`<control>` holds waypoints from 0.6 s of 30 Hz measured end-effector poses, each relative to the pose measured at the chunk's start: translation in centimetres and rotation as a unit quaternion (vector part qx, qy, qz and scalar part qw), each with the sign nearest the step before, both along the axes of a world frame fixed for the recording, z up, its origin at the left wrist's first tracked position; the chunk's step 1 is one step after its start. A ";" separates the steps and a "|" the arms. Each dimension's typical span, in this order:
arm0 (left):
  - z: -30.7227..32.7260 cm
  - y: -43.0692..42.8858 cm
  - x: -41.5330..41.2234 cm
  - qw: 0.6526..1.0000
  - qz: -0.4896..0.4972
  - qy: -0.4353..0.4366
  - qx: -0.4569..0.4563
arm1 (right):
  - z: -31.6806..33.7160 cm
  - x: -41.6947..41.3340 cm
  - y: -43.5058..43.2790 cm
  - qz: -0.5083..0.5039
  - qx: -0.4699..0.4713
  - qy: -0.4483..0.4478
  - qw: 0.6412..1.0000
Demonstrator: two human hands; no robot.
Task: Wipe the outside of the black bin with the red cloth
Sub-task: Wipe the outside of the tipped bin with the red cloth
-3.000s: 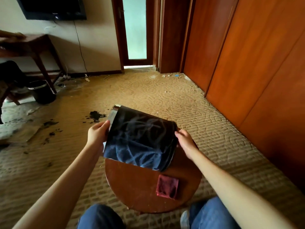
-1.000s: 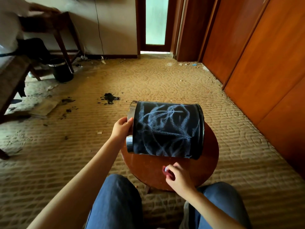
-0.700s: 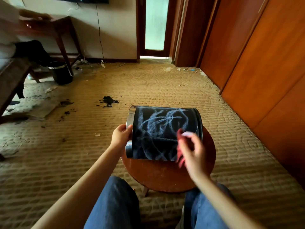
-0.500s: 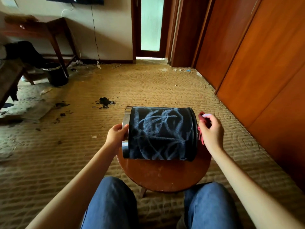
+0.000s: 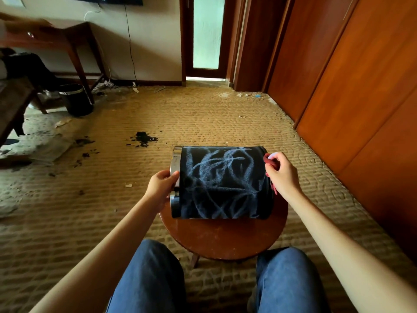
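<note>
Worn tan carpet (image 5: 203, 114) (littered with dark debris (image 5: 143, 138)) meets wooden wardrobe doors (image 5: 361, 75).

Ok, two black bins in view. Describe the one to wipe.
Start at the round wooden stool by the person's knees. The black bin lies sideways on it, left hand on its rim, right hand holding the red cloth at its base. Unlike the upright bin by the desk, it carries pale dusty streaks.

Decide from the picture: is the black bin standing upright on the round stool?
No: the black bin lies on its side on the round stool, with the left hand gripping one end.
</note>
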State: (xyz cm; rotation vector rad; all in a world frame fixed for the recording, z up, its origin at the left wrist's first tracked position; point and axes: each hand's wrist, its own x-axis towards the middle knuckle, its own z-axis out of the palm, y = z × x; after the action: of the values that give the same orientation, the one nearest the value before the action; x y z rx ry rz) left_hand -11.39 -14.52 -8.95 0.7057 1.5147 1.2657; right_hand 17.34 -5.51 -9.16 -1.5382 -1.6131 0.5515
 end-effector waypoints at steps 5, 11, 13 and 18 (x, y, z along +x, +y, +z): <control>-0.3 -0.4 1.4 0.998 -0.052 -0.016 -0.019 | 0.5 2.1 0.1 -0.007 0.009 -0.024 1.000; -1.0 0.2 0.2 0.920 -0.088 0.379 0.047 | -1.1 3.5 -1.1 0.026 0.059 -0.087 0.994; -1.4 0.6 -0.6 0.835 -0.107 0.532 0.085 | -1.3 3.8 -1.6 0.036 0.046 -0.114 0.992; -2.7 1.0 -1.9 0.750 -0.168 0.633 0.094 | 0.4 1.9 -2.8 0.010 0.178 -0.222 0.959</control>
State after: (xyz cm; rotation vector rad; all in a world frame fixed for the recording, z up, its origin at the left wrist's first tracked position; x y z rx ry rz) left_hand -13.25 -13.53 -11.64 2.1538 2.1067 0.5605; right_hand 19.20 -8.36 -8.78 -1.4318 -1.9365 -0.0908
